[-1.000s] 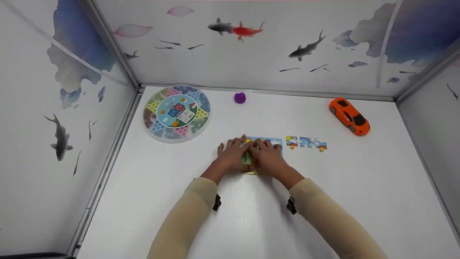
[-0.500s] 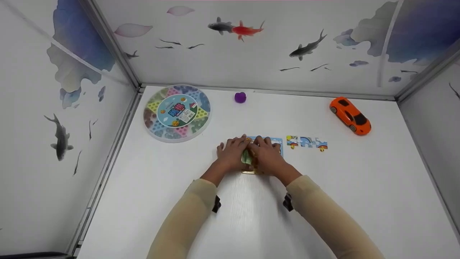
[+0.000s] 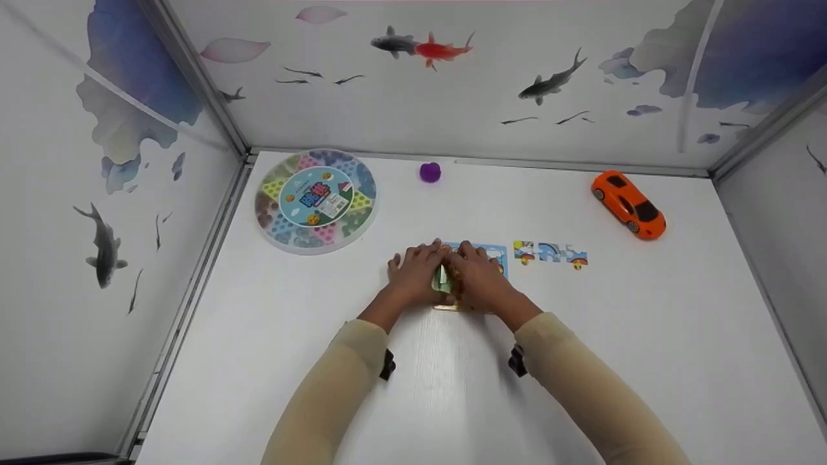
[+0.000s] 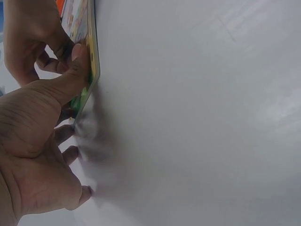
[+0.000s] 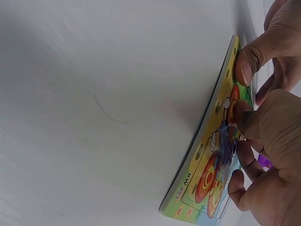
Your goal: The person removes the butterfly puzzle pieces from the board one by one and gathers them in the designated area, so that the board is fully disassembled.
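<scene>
A jigsaw puzzle board [image 5: 203, 155] with a yellow border and colourful snail pictures lies flat on the white table, mostly covered by both hands in the head view. My left hand [image 3: 417, 276] holds the board's left side, its thumb [image 4: 75, 70] on the top near the front corner and the other fingers along the side edge. With curled fingertips, my right hand [image 3: 481, 278] grips at a jigsaw piece [image 5: 226, 143] in the middle of the board; the fingers partly hide it. Three loose jigsaw pieces [image 3: 550, 252] lie in a row right of the board.
A round box [image 3: 316, 201] with a patterned lid stands at the back left. A small purple object [image 3: 430, 172] sits near the back wall. An orange toy car [image 3: 628, 205] rests at the back right. Printed walls enclose the table [image 3: 413, 400].
The right hand has shifted slightly left and its fingers have moved a little over the board. A pale glare now shows on the green part. The left hand stays in place.
</scene>
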A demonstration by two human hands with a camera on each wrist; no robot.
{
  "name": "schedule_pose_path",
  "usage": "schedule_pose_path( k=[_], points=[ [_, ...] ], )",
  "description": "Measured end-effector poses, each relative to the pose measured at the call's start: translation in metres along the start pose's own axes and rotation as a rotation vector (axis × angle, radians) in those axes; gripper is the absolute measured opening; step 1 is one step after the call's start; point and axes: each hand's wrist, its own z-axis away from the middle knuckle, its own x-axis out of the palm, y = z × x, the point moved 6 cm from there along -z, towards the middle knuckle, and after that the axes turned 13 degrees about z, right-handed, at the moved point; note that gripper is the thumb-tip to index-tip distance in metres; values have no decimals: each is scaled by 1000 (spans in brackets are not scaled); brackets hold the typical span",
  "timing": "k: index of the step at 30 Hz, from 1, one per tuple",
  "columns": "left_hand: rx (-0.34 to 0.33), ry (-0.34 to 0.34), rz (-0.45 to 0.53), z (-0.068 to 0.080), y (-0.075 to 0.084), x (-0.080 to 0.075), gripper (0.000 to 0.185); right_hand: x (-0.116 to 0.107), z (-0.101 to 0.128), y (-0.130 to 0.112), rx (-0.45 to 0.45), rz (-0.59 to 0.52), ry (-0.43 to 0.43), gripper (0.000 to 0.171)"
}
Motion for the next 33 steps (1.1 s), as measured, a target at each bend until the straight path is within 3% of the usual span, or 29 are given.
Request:
schedule_pose_path(
  k=[19,26,33],
  points=[
    [6,0,14,3,1,-2,102,-3,0,-3,-74,10,53,75],
    [14,-1,19,3,0,-3,102,-2,0,-4,-71,-14,27,72],
    [30,-2,41,4,0,-1,103,-2,5,-6,-98,61,40,70]
  ],
)
